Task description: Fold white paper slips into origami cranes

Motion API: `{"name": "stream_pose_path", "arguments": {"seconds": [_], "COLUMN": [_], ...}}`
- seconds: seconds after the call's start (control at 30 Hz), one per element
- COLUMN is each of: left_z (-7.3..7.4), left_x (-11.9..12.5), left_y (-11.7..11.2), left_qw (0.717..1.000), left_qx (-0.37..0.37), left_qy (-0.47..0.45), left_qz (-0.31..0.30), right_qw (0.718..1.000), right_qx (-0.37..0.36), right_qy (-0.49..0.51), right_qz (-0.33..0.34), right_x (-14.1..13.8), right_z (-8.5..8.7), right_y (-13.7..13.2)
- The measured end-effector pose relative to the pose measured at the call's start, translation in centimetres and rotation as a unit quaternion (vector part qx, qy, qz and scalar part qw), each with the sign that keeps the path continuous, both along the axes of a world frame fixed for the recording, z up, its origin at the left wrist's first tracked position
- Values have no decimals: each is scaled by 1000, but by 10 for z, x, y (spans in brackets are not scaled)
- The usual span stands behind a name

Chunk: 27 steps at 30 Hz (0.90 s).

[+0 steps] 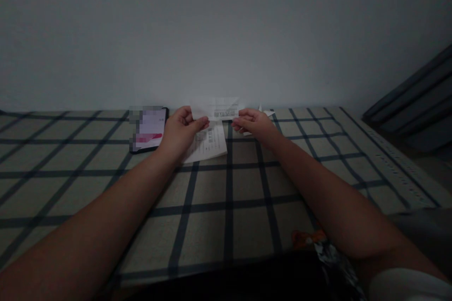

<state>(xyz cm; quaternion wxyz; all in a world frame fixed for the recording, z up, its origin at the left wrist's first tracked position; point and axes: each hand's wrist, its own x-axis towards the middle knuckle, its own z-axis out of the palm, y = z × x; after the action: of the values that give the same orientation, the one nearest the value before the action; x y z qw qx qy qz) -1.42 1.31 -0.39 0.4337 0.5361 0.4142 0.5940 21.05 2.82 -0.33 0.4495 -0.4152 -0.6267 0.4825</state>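
A printed sheet of paper is held up between my two hands, near the wall. My left hand pinches it at the left side, thumb towards me. At the opposite edge, the curled fingers of my right hand grip the same sheet. Below it lies a small stack of printed paper, partly covered by my left hand and the sheet. The print is too dim and small to read. Some white paper pieces lie behind my right hand, mostly hidden by it.
A lit phone, partly pixelated, lies left of my left hand. The checked cloth covers the surface up to the pale wall. Dark folded fabric is at the right. A shiny crumpled wrapper sits near my right forearm.
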Motion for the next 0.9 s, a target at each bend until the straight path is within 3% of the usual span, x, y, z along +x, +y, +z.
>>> {"name": "stream_pose_path", "arguments": {"seconds": [0.27, 0.4, 0.5, 0.67, 0.8, 0.9], "left_z": [1, 2, 5, 9, 6, 4], "left_x": [-1, -2, -5, -8, -10, -11], "left_y": [-2, -3, -4, -6, -5, -4], "left_qw": [1000, 999, 991, 946, 918, 913], "left_qx": [-13, -10, 20, 86, 114, 128], "left_qy": [10, 39, 132, 311, 377, 385], "left_qz": [4, -31, -25, 17, 38, 31], "right_qw": [995, 983, 958, 915, 878, 858], "right_qx": [70, 137, 204, 309, 383, 413], "right_qy": [-37, -115, -199, -257, -282, -300], "right_qz": [56, 39, 18, 31, 50, 47], "right_x": [-1, 3, 8, 11, 9, 7], "right_z": [5, 4, 2, 0, -1, -3], "right_y": [-2, 0, 3, 6, 5, 3]}}
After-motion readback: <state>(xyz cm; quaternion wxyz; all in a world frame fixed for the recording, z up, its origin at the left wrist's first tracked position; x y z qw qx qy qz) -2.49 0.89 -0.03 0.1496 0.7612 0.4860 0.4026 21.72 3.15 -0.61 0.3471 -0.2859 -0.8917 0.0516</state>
